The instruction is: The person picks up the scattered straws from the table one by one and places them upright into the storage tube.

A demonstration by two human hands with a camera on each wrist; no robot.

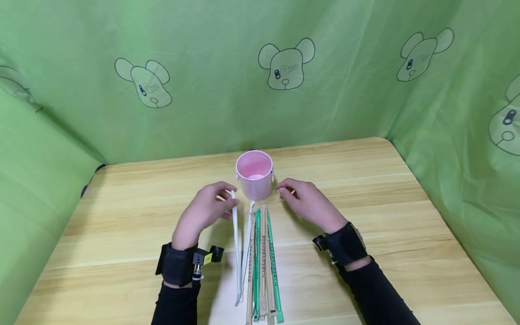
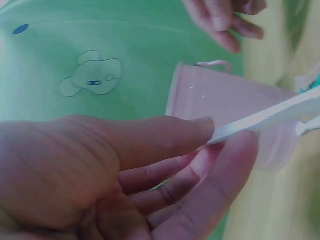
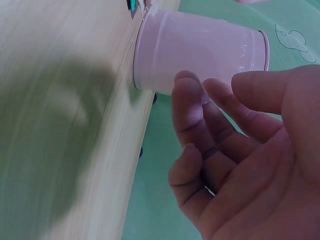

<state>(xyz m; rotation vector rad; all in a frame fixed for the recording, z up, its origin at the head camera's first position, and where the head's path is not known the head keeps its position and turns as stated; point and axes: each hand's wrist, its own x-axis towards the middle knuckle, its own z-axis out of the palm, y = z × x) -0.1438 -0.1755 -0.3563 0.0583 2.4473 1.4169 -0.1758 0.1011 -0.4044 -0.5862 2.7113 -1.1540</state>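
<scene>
Between thumb and fingers my left hand [image 1: 207, 205] pinches the upper end of a white paper-wrapped straw [image 1: 236, 246], which slants down toward the table's front. In the left wrist view the pinched straw [image 2: 270, 117] crosses in front of a pink bucket [image 2: 225, 95]. My right hand [image 1: 310, 205] is just right of the bucket [image 1: 255, 178], fingers loosely bent and holding nothing. The right wrist view shows its fingertips [image 3: 187, 92] overlapping the bucket's side. Beside the held straw lies another white wrapped straw [image 1: 246, 246], its top near the bucket's base.
Several brown-wrapped straws [image 1: 264, 253] and green-wrapped straws [image 1: 274, 266] lie side by side in front of the bucket. A wooden table [image 1: 365, 189] bears everything. Green cloth [image 1: 219, 99] with bear-head drawings hangs behind and at both sides.
</scene>
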